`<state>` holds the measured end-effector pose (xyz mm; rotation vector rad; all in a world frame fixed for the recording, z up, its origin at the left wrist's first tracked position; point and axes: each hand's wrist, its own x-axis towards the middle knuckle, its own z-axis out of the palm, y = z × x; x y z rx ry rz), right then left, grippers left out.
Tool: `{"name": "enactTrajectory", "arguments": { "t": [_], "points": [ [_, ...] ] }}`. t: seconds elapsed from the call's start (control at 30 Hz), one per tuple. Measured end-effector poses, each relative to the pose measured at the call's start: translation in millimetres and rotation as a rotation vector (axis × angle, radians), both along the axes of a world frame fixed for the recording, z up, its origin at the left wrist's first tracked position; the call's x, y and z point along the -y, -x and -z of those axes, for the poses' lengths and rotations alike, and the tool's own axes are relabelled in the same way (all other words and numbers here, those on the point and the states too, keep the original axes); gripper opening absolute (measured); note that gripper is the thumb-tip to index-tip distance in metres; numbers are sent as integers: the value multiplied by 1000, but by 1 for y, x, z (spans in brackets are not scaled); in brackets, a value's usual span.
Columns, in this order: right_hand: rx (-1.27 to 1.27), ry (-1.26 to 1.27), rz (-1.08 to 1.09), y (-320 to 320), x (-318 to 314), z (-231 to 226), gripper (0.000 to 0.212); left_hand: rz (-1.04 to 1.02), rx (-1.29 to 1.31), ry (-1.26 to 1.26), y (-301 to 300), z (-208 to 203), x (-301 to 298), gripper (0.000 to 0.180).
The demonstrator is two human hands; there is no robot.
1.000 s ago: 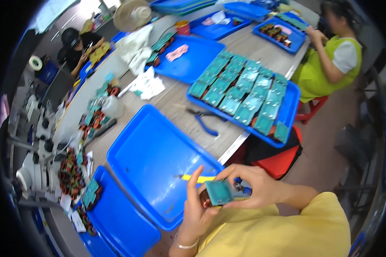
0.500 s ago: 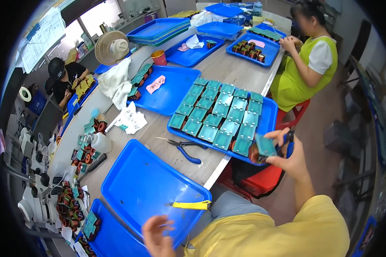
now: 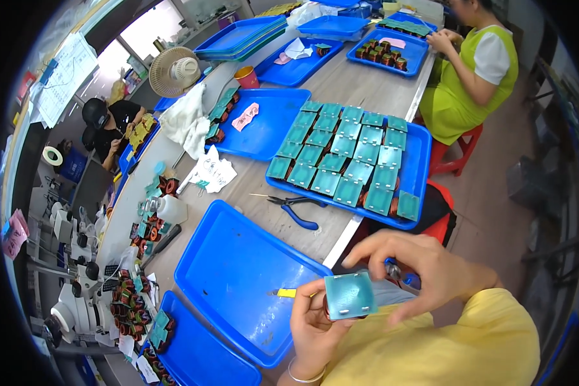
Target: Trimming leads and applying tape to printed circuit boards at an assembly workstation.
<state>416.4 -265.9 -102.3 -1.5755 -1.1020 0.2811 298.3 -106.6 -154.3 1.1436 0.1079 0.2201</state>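
Both hands low centre of frame. Left hand [image 3: 312, 325] fingers curled tight round a teal square part [image 3: 349, 295], gripping from below. Right hand [image 3: 418, 267] fingers loosely spread, tips touching part's right edge. Empty blue tray [image 3: 238, 270] just left; blue-handled pliers [image 3: 296, 209] on surface above.

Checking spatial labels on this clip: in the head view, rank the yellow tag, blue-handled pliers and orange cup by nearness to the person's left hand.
From the left hand:
1. Yellow tag, in the near blue tray, just left of the fingers.
2. Blue-handled pliers, on the table beyond that tray.
3. Orange cup, far up the table.
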Motion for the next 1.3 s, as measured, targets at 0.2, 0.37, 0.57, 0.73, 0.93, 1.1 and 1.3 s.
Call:
{"name": "enactTrajectory", "arguments": {
  "t": [0.2,0.37,0.57,0.73,0.93,1.1,1.3],
  "points": [
    [454,279,128,-1,9,2,44,-48,62,-72,12,-5,-3,57],
    [581,415,109,0,13,-5,44,-39,174,-234,14,-8,-5,54],
    [634,415,73,0,16,-9,43,0,278,-395,10,-10,-8,59],
    [674,379,75,0,17,-10,43,-42,317,-425,10,-8,-6,59],
    [666,391,47,0,16,-10,43,-45,346,-444,9,-7,-8,59],
    [680,436,12,-2,16,-9,43,-42,404,-604,4,-3,-13,57],
    [656,473,-31,-2,13,-1,43,-81,374,-527,6,0,-10,58]
  ]
}}
